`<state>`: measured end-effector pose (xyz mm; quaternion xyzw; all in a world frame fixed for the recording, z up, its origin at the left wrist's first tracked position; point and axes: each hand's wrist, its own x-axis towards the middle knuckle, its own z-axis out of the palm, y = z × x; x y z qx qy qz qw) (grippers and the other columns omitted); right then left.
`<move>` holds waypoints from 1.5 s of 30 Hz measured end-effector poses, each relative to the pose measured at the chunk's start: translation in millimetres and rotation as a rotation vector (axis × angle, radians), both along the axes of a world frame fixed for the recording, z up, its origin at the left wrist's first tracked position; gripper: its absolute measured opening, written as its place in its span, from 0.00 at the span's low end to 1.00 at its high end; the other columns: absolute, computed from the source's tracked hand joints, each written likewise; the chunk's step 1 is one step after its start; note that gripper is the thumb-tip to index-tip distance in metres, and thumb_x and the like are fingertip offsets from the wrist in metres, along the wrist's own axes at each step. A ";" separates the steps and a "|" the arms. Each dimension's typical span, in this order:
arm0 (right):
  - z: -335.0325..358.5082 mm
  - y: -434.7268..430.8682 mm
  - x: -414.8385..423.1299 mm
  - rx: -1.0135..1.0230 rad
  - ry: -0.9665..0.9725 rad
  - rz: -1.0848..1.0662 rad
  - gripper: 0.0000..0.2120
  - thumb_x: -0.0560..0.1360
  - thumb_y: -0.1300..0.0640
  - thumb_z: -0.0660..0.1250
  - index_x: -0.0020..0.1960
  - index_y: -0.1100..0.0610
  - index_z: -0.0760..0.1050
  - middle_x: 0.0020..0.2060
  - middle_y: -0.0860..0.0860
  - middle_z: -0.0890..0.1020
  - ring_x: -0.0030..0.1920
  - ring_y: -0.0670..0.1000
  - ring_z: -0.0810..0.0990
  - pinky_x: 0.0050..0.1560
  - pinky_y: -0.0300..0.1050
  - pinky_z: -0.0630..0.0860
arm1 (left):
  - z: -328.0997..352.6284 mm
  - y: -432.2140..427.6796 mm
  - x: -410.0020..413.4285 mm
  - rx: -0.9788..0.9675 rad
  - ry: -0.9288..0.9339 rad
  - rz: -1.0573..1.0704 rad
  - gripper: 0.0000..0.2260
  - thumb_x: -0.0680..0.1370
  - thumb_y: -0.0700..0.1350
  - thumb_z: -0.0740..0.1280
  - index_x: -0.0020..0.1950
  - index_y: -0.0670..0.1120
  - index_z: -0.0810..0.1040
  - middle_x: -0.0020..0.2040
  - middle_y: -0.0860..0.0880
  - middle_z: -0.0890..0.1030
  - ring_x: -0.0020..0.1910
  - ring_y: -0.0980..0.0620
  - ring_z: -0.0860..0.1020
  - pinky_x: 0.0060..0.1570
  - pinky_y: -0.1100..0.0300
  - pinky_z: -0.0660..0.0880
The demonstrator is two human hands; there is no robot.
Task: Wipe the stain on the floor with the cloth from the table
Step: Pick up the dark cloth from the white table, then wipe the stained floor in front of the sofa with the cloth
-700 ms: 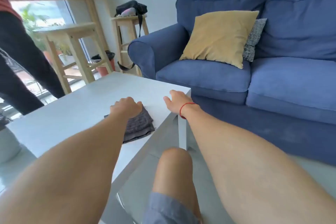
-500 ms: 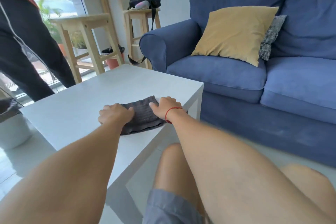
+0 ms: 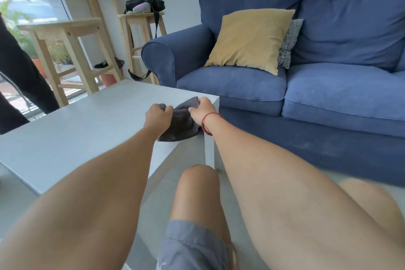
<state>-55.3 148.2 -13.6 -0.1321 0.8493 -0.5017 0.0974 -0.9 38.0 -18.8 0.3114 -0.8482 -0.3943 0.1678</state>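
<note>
A dark grey cloth lies at the near right corner of the white low table. My left hand grips the cloth's left edge. My right hand, with a red string on the wrist, grips its far right corner, which is raised off the tabletop. The cloth bunches between the two hands. No stain shows on the pale floor in this view.
A blue sofa with a yellow cushion stands right of the table. Wooden stools and a stand carrying a black bag stand at the back left. Another person's dark-clad legs are at the far left. My knees fill the foreground.
My right hand came onto the cloth and both hands closed on it. The cloth's far edge has lifted and bunched up near the table corner.
</note>
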 end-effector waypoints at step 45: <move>-484.6 200.1 -187.3 0.820 -0.018 -0.016 0.36 0.75 0.34 0.47 0.78 0.47 0.49 0.79 0.53 0.47 0.79 0.55 0.45 0.76 0.62 0.42 | -469.0 134.0 -281.8 -0.343 -0.656 -0.606 0.28 0.82 0.54 0.50 0.80 0.49 0.45 0.80 0.44 0.42 0.79 0.45 0.42 0.76 0.48 0.44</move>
